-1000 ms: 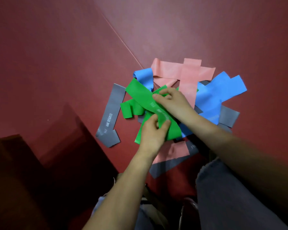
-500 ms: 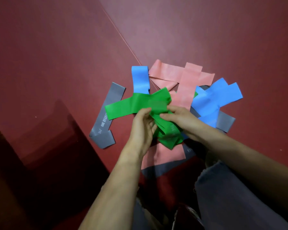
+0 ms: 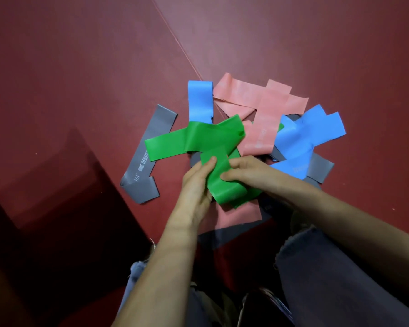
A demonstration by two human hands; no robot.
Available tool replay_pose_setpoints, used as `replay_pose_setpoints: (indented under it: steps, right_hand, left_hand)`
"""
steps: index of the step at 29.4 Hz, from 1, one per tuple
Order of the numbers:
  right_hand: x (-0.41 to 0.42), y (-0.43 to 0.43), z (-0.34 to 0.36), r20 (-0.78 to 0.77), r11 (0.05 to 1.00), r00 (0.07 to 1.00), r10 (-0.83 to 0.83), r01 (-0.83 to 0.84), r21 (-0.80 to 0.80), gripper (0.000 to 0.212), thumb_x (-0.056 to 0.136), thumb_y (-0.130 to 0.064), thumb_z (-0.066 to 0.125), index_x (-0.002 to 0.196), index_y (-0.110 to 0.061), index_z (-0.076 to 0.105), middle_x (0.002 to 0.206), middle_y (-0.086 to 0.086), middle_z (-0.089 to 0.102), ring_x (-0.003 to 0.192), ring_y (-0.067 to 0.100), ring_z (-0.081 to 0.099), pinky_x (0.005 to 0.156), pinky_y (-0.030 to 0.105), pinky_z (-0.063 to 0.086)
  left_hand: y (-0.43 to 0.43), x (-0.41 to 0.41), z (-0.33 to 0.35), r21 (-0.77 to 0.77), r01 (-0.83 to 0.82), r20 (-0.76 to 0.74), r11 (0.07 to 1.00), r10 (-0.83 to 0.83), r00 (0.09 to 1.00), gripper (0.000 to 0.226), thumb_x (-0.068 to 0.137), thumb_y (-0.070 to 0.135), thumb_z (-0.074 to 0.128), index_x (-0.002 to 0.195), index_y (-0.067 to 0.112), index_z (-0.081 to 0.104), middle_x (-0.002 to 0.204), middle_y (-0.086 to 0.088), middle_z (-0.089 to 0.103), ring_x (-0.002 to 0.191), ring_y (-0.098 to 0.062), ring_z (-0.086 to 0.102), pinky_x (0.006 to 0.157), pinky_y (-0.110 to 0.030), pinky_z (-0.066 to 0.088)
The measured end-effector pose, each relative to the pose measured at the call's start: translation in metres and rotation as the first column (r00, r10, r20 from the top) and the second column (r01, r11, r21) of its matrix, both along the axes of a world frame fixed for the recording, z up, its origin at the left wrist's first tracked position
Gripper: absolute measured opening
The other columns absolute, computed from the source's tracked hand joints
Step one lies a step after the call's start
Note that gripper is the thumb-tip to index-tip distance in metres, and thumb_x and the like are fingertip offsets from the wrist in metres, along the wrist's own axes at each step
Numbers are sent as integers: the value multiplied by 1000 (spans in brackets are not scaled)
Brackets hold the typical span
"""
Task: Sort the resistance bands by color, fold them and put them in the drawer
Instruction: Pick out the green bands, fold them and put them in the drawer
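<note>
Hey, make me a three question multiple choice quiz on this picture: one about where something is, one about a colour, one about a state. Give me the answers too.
1. Where does the grey lettered band lie?
A. on the floor, left of the other bands
B. on top of the pink ones
C. in a drawer

2. What colour are the bands that the left hand and the right hand hold?
A. blue
B. pink
C. green

3. How are the bands arranged?
A. in separate stacks by colour
B. mixed, with colours overlapping
C. all rolled up

Answers:
1 A: it lies flat at the left edge of the heap.
2 C: both thumbs rest on the green bands.
3 B: the pink bands, blue bands and grey ones cross each other.
</note>
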State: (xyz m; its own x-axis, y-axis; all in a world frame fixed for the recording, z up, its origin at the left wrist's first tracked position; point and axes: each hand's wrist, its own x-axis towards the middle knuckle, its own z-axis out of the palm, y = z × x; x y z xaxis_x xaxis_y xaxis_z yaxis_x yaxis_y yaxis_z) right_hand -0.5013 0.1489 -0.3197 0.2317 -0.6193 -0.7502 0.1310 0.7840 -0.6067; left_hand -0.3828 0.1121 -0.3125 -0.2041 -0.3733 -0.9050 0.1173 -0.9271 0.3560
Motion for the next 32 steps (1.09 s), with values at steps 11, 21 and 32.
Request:
replay_pose_setpoints:
  steps: [11, 21, 32]
  right_hand:
    - [-9, -40, -10, -760, 919, 640, 115, -359, -164, 55, 84, -17, 56, 134, -6, 37, 133, 17, 45, 120, 32, 41, 99, 36, 33]
    - [-8, -27, -8, -721, 953, 692, -39, -190, -234, 16, 79, -12, 62, 92, -13, 69, 47, -6, 42, 55, 8, 48, 61, 28, 35]
    - [-12, -4, -1, -245, 986, 969, -41, 78, 145, 25, 85, 2, 47, 105, -8, 58, 36, 3, 35, 26, 4, 31, 34, 14, 29]
  left_hand:
    - [-17, -1, 0, -171, -251, 35, 953, 261, 965, 18, 92, 5, 45, 83, 13, 58, 63, 6, 71, 59, -8, 67, 69, -29, 55]
    - [-11, 6, -18, -71, -328, -22, 942, 327, 945, 20, 93, 5, 40, 94, 7, 60, 73, -3, 72, 68, -14, 68, 81, -33, 52]
    - [-10, -6, -18, 46, -209, 26, 977, 208, 978, 24, 92, 7, 40, 112, 5, 54, 94, -14, 62, 81, -24, 60, 83, -36, 48]
